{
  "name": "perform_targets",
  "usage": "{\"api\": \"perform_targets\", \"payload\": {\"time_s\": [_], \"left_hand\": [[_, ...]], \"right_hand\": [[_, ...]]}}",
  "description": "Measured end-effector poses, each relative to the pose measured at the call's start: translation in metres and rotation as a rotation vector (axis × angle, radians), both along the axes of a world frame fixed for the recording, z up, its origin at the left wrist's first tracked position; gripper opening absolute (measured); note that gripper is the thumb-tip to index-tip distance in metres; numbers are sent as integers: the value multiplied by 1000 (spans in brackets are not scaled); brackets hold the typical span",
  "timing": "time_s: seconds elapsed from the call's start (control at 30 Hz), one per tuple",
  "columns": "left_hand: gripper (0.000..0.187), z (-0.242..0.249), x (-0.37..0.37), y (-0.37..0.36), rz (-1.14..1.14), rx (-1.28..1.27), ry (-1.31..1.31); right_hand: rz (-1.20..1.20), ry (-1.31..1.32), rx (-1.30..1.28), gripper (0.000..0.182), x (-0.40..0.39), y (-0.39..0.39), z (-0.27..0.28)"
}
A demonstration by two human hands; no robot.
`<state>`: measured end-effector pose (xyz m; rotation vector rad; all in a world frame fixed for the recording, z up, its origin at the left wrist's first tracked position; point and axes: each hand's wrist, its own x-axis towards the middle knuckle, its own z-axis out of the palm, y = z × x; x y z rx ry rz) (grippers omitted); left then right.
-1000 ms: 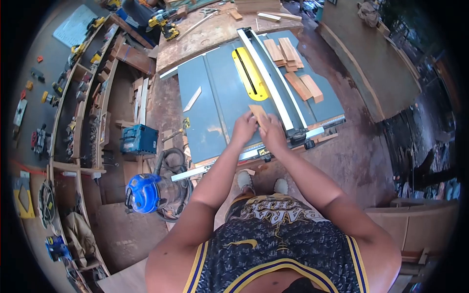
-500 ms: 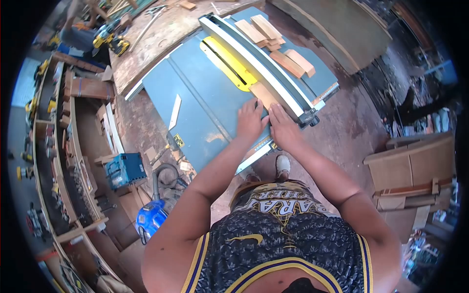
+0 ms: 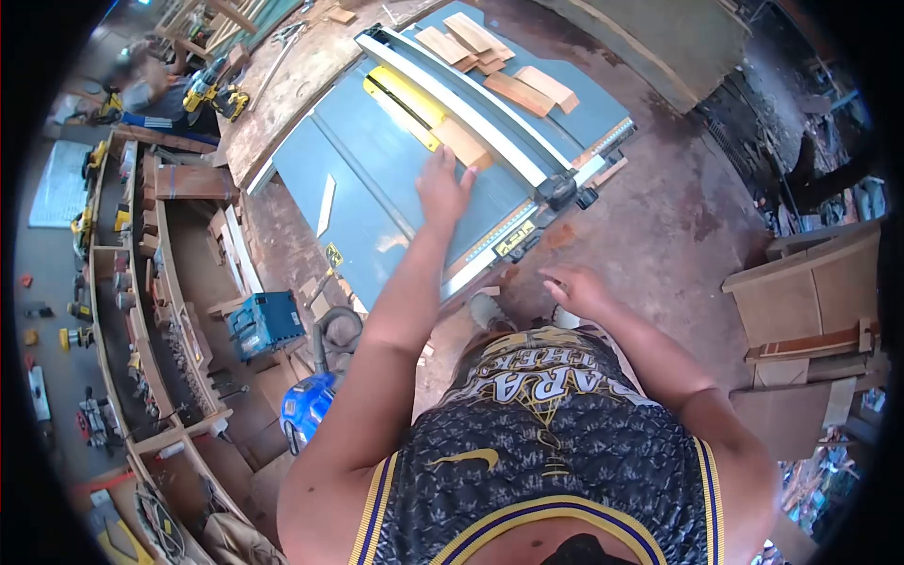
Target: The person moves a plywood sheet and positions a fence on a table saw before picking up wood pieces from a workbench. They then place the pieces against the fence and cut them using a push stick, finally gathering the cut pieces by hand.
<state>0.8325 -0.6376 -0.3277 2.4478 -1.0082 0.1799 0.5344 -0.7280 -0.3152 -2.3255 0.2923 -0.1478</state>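
Note:
My left hand (image 3: 441, 186) lies on the blue table saw (image 3: 372, 179), its fingers pressed against a small wooden block (image 3: 464, 144). The block sits between the yellow blade insert (image 3: 407, 100) and the white rip fence (image 3: 461, 104). My right hand (image 3: 574, 287) hangs off the saw near my waist, fingers loosely apart, holding nothing.
Several cut wood pieces (image 3: 499, 61) lie on the saw top right of the fence. A thin wood offcut (image 3: 326, 204) rests on the left wing. A blue vacuum (image 3: 306, 410), a blue tool case (image 3: 266, 323), tool shelves (image 3: 141, 282) and plywood boxes (image 3: 810, 292) surround me.
My left hand has pushed the wooden block forward along the fence to beside the blade insert. My right hand has let go of it and dropped back to my waist.

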Motion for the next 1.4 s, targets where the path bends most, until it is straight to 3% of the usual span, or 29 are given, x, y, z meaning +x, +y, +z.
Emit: {"api": "perform_targets", "payload": {"time_s": [0.27, 0.37, 0.53, 0.67, 0.8, 0.87, 1.0, 1.13, 1.27, 1.4], "left_hand": [[53, -9, -18, -12, 152, -15, -9], [53, -8, -44, -11, 168, 0, -2], [53, -5, -47, -12, 197, 12, 37], [54, -7, -39, -15, 236, 5, 35], [53, 9, -55, -13, 189, -59, -93], [52, 13, -51, -8, 111, 129, -63], [50, 7, -53, 34, 119, 131, -103], [47, 17, -23, 55, 184, 130, -198], [43, 4, 63, 58, 266, -26, -125], [42, -6, 113, 32, 161, -106, -117]], "right_hand": [[34, -7, 164, 29, -61, -40, -33], [30, 118, 227, 29, -78, -55, -37], [75, 261, 301, 31, -80, -59, -54], [134, 201, 303, 31, -68, -50, -52], [143, 194, 319, 32, -71, -53, -63], [130, 192, 315, 32, -77, -57, -73], [114, 278, 307, 32, -91, -60, -82], [42, 343, 312, 30, -90, -54, -92], [-4, 326, 291, 30, -77, -37, -99], [-171, 352, 289, 30, -67, -8, -95]]}}
